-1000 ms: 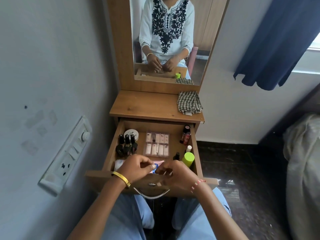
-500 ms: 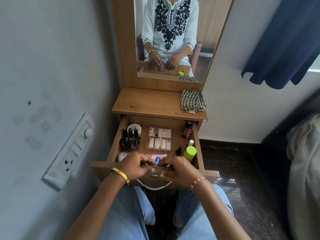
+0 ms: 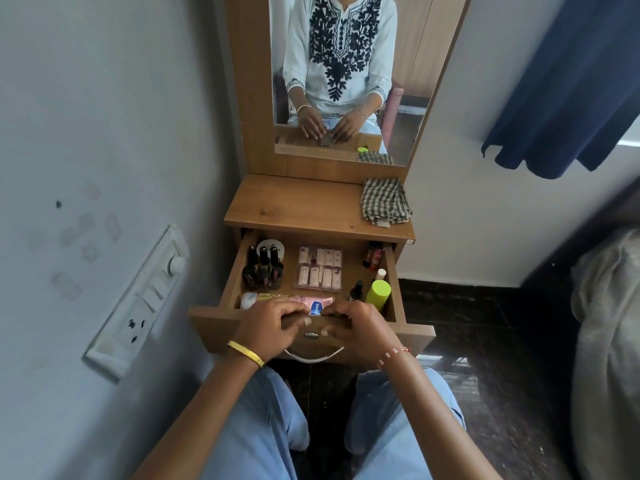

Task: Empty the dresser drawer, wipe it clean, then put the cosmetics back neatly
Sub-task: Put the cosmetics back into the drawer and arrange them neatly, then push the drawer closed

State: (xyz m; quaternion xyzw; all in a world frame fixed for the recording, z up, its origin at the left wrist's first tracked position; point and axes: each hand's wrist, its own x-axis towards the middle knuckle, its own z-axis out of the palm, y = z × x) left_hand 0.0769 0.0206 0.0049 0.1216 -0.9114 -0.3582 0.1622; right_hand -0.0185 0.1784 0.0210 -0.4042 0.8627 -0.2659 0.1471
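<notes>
The wooden dresser drawer [image 3: 390, 271] stands pulled out. Inside are three dark nail-polish bottles [image 3: 263, 269], a white round jar [image 3: 270, 247], a clear pack of press-on nails [image 3: 320, 269], red bottles [image 3: 373, 255], a small dark dropper bottle [image 3: 356, 290] and a lime-green capped bottle [image 3: 378, 292]. A pink tube [image 3: 308, 302] lies along the front. My left hand [image 3: 266, 327] and my right hand [image 3: 360, 327] sit side by side on the drawer's front panel [image 3: 214, 323], fingers curled over its top edge.
A folded checked cloth [image 3: 384, 200] lies on the dresser top [image 3: 294, 206] under the mirror [image 3: 346, 81]. A switch panel [image 3: 138, 303] sticks out of the left wall. A bed [image 3: 606, 341] and blue curtain [image 3: 571, 81] are at the right. My knees are under the drawer.
Both hands let go of the pink tube and drew back from inside the drawer onto its front panel. The tube now lies along the drawer's front.
</notes>
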